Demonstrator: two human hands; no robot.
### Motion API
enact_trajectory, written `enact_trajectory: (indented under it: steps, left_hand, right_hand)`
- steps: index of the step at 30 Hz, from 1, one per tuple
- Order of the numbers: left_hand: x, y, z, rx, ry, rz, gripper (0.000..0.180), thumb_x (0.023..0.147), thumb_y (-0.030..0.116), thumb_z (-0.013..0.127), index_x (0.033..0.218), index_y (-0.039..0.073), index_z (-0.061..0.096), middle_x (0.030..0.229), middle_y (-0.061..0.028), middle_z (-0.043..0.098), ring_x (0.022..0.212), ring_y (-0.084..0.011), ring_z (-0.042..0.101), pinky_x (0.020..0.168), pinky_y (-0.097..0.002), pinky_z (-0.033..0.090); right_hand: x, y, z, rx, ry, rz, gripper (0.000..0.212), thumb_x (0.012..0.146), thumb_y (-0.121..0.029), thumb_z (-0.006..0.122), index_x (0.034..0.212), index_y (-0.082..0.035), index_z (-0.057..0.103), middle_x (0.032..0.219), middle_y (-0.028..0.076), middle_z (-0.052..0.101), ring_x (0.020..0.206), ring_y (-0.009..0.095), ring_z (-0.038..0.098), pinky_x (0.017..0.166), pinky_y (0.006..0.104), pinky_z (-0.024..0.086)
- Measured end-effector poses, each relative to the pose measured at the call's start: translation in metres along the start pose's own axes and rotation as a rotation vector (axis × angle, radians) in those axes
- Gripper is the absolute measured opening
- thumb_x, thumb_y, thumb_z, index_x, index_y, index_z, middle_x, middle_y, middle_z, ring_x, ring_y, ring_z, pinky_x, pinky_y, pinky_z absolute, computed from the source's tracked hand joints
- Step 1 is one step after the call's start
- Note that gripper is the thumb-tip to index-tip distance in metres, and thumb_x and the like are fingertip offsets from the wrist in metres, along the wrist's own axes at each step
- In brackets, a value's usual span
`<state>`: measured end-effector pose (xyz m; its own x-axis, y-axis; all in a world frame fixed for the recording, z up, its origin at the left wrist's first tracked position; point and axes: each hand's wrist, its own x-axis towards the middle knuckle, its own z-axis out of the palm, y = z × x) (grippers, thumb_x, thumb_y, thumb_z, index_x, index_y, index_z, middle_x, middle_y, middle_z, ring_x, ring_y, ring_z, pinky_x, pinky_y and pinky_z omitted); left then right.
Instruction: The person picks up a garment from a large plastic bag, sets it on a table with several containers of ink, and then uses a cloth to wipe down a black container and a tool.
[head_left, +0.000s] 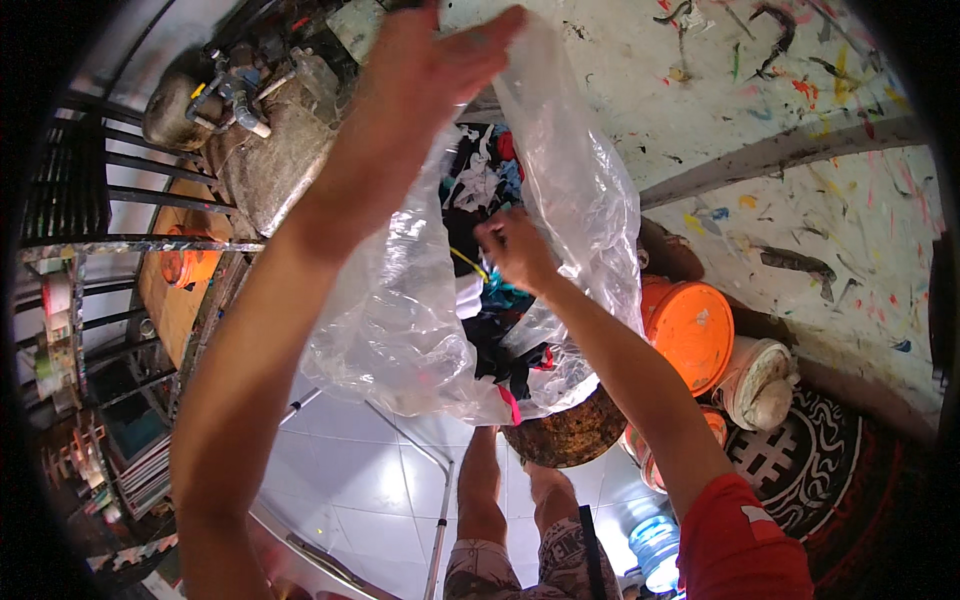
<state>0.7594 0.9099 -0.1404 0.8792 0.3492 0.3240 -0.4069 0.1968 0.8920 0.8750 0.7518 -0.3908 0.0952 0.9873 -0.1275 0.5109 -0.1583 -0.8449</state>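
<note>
One blurred left hand (425,75) is hovering by the far rim of one clear plastic bag (395,335); whether its fingers are grasping, I cannot tell. The bag is gaping mid-scene, seemingly part-filled, not yet closed, holding cloth scraps (478,185) too jumbled for counting. One right hand (518,255) is hanging among them, fingers curling, grip unclear.

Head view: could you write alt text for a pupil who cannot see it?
A person's right hand is at mixed-colour, cloth-like scraps in an open, clear plastic bag; the left hand, blurred, is at its far edge.
</note>
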Motion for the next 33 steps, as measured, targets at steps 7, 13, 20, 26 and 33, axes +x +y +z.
enact_trajectory:
  steps: [7, 13, 20, 26, 33]
  left_hand:
    - [-0.016, 0.077, 0.052, 0.689, 0.313, -0.194, 0.104, 0.088, 0.083, 0.01, 0.136, 0.002, 0.055, 0.156, -0.0186, 0.035, 0.148, -0.033, 0.026, 0.123, -0.0509, 0.01]
    - [-0.035, 0.097, -0.019, 0.562, -0.014, -0.057, 0.104, 0.083, 0.089, 0.013, 0.148, 0.016, 0.046, 0.158, -0.0165, 0.033, 0.148, -0.0326, 0.027, 0.121, -0.0492, 0.007]
    - [-0.065, 0.091, 0.001, 0.623, 0.064, -0.078, 0.081, 0.1, 0.067, 0.018, 0.144, 0.007, 0.049, 0.148, -0.0186, 0.047, 0.14, -0.0296, 0.04, 0.116, -0.0374, 0.027]
    - [-0.051, 0.085, 0.024, 0.878, -0.013, -0.15, 0.054, 0.106, 0.036, 0.026, 0.145, 0.005, 0.048, 0.146, -0.0156, 0.051, 0.139, -0.0278, 0.043, 0.117, -0.0358, 0.026]
    - [-0.044, 0.05, -0.009, 0.584, -0.062, -0.067, 0.088, 0.095, 0.065, 0.008, 0.147, 0.003, 0.041, 0.156, -0.0144, 0.035, 0.147, -0.0295, 0.027, 0.123, -0.0441, 0.009]
  right_hand:
    - [-0.021, 0.009, 0.024, -0.566, -0.478, 0.064, 0.09, 0.067, -0.056, 0.083, 0.132, 0.0, 0.052, 0.121, 0.026, 0.062, 0.114, 0.04, 0.061, 0.101, 0.0454, 0.047]
    - [-0.066, 0.022, 0.072, -0.836, -0.603, -0.226, 0.033, 0.081, -0.028, 0.067, 0.113, -0.018, 0.065, 0.098, 0.01, 0.067, 0.095, 0.026, 0.067, 0.082, 0.043, 0.049]
    - [-0.124, 0.025, 0.002, -1.066, -0.606, -0.224, 0.017, 0.084, -0.023, 0.06, 0.09, -0.015, 0.074, 0.1, 0.01, 0.066, 0.101, 0.027, 0.062, 0.094, 0.0472, 0.043]
    - [-0.151, 0.065, -0.059, -1.301, -0.48, -0.11, 0.023, 0.084, -0.023, 0.062, 0.094, -0.009, 0.076, 0.124, 0.018, 0.063, 0.125, 0.037, 0.051, 0.105, 0.0527, 0.039]
    - [-0.066, -0.036, -0.093, -0.804, -0.551, 0.365, 0.041, 0.082, -0.029, 0.07, 0.113, -0.003, 0.067, 0.124, 0.023, 0.061, 0.108, 0.036, 0.063, 0.095, 0.0458, 0.052]
